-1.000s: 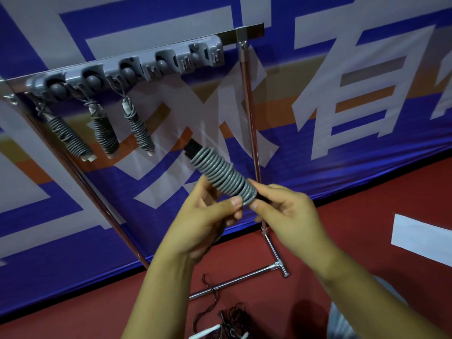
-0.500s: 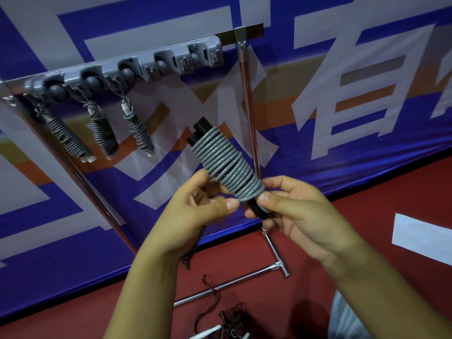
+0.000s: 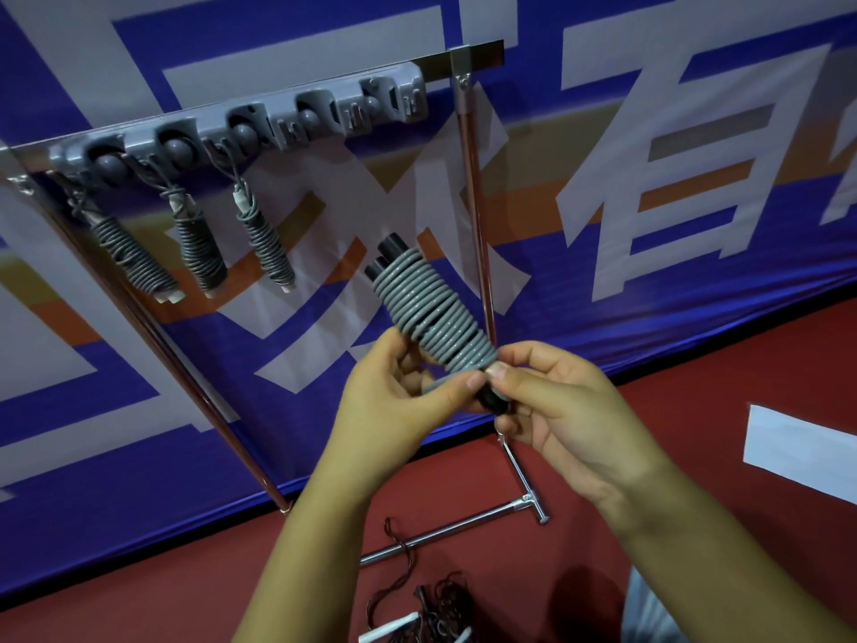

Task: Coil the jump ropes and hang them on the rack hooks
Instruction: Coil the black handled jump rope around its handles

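The scene is dimly and evenly lit, with saturated colours and soft noise. Faint glare runs along the rack's metal upright (image 3: 473,215) and top bar. Wide-angle distortion bows the banner (image 3: 649,187) and tilts straight lines toward the edges. The forearms and the rope pile on the floor (image 3: 431,605) look soft; shadows are weak.

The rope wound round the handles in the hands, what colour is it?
Grey rope, seen in the head view.

Red floor (image 3: 603,364), tangled ropes (image 3: 436,605), rack foot (image 3: 463,526).
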{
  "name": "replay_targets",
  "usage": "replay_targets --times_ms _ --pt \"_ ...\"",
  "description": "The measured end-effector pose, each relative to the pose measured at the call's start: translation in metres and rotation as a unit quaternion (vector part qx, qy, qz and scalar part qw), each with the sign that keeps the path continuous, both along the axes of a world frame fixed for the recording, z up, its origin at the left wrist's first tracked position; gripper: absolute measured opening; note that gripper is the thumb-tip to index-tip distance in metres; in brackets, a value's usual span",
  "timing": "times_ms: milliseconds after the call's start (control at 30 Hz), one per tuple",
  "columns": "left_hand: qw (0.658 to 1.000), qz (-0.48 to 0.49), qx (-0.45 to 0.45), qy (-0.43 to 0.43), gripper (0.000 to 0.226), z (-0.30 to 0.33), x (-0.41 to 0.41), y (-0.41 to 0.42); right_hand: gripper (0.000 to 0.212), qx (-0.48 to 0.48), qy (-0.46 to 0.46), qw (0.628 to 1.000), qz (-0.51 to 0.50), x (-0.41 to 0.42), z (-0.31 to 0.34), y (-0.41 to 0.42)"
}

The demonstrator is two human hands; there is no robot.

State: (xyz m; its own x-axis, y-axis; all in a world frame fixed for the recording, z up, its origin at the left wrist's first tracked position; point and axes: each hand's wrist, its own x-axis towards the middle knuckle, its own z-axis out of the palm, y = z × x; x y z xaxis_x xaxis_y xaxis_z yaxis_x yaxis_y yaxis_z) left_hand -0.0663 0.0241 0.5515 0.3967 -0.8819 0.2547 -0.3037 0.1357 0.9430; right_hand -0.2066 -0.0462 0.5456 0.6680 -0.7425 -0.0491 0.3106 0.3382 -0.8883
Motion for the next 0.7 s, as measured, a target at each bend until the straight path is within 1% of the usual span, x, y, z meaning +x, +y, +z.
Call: replay_targets --times_ms 100,200,300,367,400,500,567,633,700 --pt "0.994 0.063 -0.021 -0.083 0.042 0.001 0.003 0.000 0.005 -0.009 -0.002 1.000 0.001 0.002 0.003 0.000" --pt "0.986 0.074 -0.035 -0.147 0.032 0.010 0.009 0.003 0.007 -0.019 -0.007 1.000 0.004 0.003 0.007 0.000" --pt "0.984 0.070 -0.036 -0.158 0.035 0.010 0.015 0.005 0.008 -0.022 -0.012 1.000 0.000 0.005 0.008 0.002" --pt "0.989 0.053 -0.025 -0.134 0.038 0.008 0.015 0.007 0.008 -0.017 -0.015 1.000 -0.009 0.005 0.007 0.005" --pt "0.993 0.038 -0.017 -0.108 0.040 0.007 0.015 0.009 0.007 -0.015 -0.015 1.000 -0.014 0.006 0.006 0.007" --pt "1.000 -0.018 0.003 -0.010 0.033 0.006 0.012 0.010 0.007 -0.014 -0.015 0.999 -0.031 0.006 0.005 0.010" --pt "0.998 -0.036 0.025 0.046 0.039 0.007 0.011 0.009 0.007 -0.018 -0.017 0.999 -0.042 0.006 0.006 0.010" --pt "0.996 -0.054 0.054 0.050 0.049 0.007 0.013 0.009 0.007 -0.021 -0.020 0.998 -0.051 0.005 0.006 0.009" --pt "0.991 -0.098 0.079 0.050 0.048 0.007 0.015 0.010 0.004 -0.014 -0.025 0.998 -0.055 0.004 0.005 0.010"
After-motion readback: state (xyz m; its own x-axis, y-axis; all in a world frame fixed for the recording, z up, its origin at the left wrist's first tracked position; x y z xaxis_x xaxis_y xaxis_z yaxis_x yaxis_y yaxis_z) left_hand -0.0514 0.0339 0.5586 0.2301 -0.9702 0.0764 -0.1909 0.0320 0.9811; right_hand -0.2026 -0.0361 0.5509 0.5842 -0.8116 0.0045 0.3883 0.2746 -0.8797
